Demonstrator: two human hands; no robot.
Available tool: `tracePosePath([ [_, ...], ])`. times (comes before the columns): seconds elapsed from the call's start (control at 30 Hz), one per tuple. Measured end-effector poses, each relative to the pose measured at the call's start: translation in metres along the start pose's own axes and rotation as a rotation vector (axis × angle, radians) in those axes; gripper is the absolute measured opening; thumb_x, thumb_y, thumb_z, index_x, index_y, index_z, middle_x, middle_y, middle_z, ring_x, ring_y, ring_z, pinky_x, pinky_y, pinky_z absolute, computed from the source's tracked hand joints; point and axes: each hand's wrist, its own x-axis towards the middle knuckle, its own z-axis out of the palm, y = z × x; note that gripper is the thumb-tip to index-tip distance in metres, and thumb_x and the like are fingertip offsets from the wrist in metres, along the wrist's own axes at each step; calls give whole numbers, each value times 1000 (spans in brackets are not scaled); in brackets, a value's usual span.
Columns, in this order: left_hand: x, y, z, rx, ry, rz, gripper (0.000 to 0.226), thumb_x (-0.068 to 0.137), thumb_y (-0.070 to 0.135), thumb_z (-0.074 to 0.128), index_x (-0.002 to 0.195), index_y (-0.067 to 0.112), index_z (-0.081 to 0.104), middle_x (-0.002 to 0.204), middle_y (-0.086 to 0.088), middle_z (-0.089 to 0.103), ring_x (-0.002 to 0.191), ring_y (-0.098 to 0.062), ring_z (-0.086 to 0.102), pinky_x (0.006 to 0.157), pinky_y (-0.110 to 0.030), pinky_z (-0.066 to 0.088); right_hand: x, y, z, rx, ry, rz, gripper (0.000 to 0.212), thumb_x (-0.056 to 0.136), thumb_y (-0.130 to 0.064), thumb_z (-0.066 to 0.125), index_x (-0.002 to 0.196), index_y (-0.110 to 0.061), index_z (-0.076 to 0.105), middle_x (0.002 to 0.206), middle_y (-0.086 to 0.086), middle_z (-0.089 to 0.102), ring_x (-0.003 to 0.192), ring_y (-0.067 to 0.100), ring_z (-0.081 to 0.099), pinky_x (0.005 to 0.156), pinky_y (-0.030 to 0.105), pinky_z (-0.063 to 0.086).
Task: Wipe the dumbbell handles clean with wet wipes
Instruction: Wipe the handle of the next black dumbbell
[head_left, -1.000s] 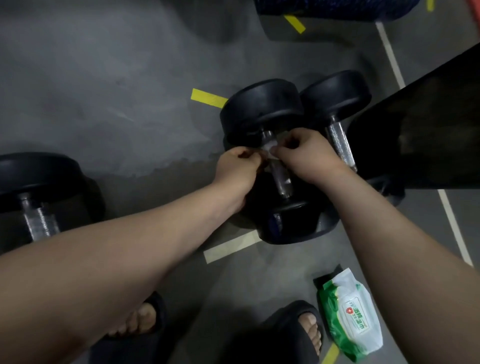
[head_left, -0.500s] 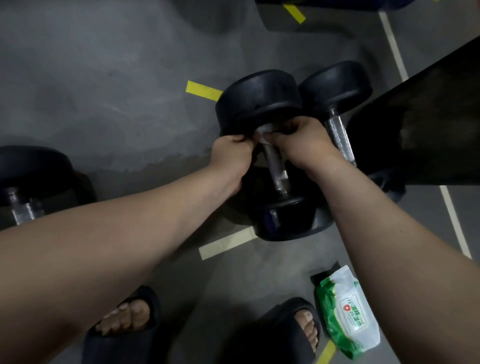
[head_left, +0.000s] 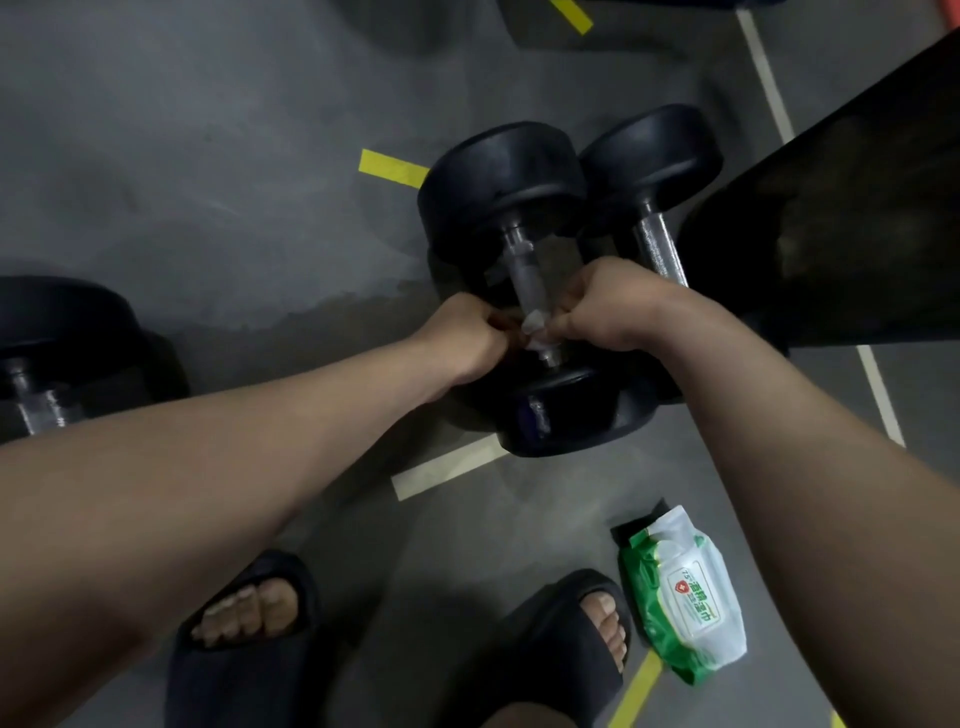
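Observation:
A black dumbbell (head_left: 501, 192) with a steel handle (head_left: 524, 273) lies on the grey floor, its near head (head_left: 561, 415) towards me. A white wet wipe (head_left: 535, 328) is wrapped round the lower end of that handle. My left hand (head_left: 467, 338) pinches the wipe from the left and my right hand (head_left: 613, 306) pinches it from the right, fingers curled. A second black dumbbell (head_left: 654, 150) lies close on the right, its handle (head_left: 660, 249) partly behind my right hand.
A green and white wet wipe pack (head_left: 680, 592) lies on the floor by my right foot. A third dumbbell (head_left: 57, 327) sits at the left edge. A dark bench (head_left: 841, 218) fills the right side. My feet wear black slides (head_left: 244, 639). Yellow and white tape marks cross the floor.
Both hands slid the wipe down the handle from the far head to the end near me. The upper part of the handle now shows bare.

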Motion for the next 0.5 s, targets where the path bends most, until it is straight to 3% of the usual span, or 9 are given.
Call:
tracePosePath([
  [0.13, -6, 3, 3, 14, -107, -53, 21, 75, 40, 86, 84, 23, 78, 70, 9, 72, 64, -6, 65, 54, -19, 44, -3, 4, -3, -136, -99, 45, 28, 77, -42, 83, 84, -16, 76, 83, 3, 72, 79, 21, 68, 71, 28, 52],
  [0.27, -8, 3, 2, -39, -93, -60, 24, 72, 39, 88, 82, 19, 79, 67, 7, 74, 61, -8, 69, 52, -17, 48, 0, 17, -7, -135, -131, 76, 21, 79, -39, 82, 80, -20, 75, 81, -2, 71, 81, 19, 67, 70, 27, 48],
  [0.37, -9, 8, 12, -84, -18, -33, 27, 70, 41, 89, 77, 18, 75, 65, 5, 73, 51, -3, 66, 47, -16, 46, 8, 26, -5, -178, -71, 127, 29, 81, -39, 80, 95, -15, 75, 97, 5, 73, 91, 24, 68, 80, 30, 53],
  [0.5, -9, 14, 23, -86, 31, -2, 25, 74, 39, 86, 77, 19, 71, 72, 5, 72, 66, -8, 68, 61, -24, 48, 3, 31, 0, -18, 30, 97, 16, 78, -32, 83, 84, -21, 74, 85, -1, 71, 84, 18, 67, 73, 27, 50],
])
